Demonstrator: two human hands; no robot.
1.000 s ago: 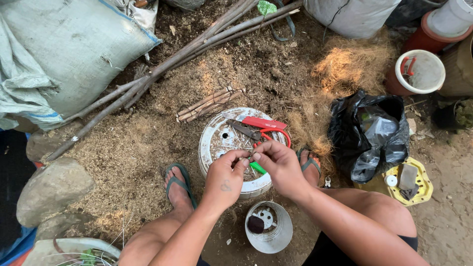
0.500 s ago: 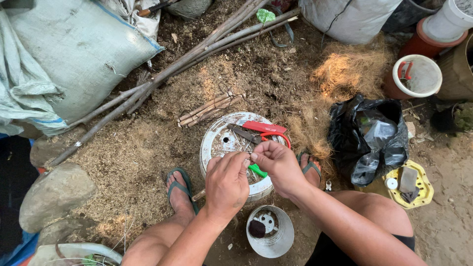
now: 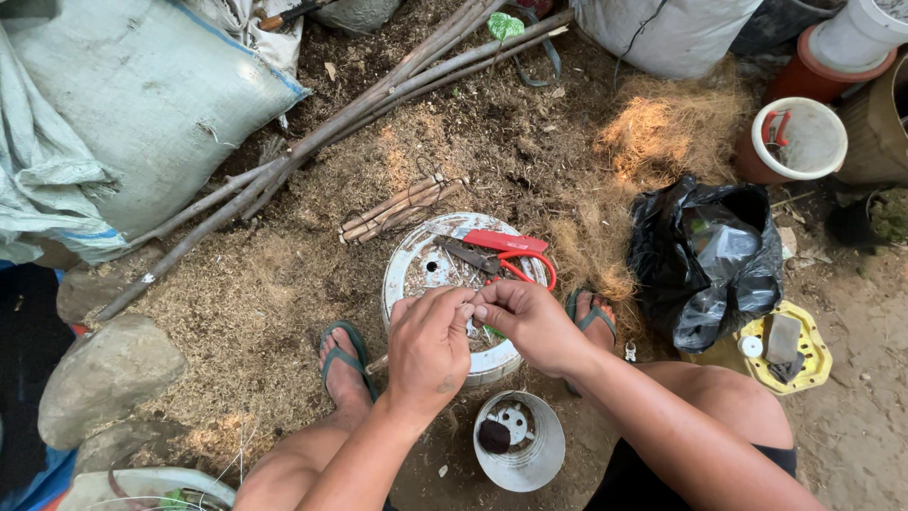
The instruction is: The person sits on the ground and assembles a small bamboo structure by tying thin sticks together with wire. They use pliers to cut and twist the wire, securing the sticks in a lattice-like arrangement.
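My left hand [image 3: 430, 348] and my right hand [image 3: 530, 320] meet fingertip to fingertip over an upturned white bucket [image 3: 416, 270]. Both pinch a small thin piece between them; it is too small to tell what it is. A bit of green shows just under the right hand. Red-handled pruning shears [image 3: 497, 253] lie on the bucket top, just beyond the hands. My feet in green flip-flops [image 3: 342, 350] rest on either side of the bucket.
A small white pot [image 3: 518, 443] stands between my knees. Short cut sticks [image 3: 397, 206] and long branches [image 3: 312, 142] lie on the fibre-strewn ground. A black plastic bag [image 3: 709, 260] and a yellow lid [image 3: 785, 348] are at right, a grey sack [image 3: 123, 114] and stones [image 3: 104, 378] at left.
Both hands have stayed over the bucket, drawing closer together until their fingertips touch. The view has shifted slightly.
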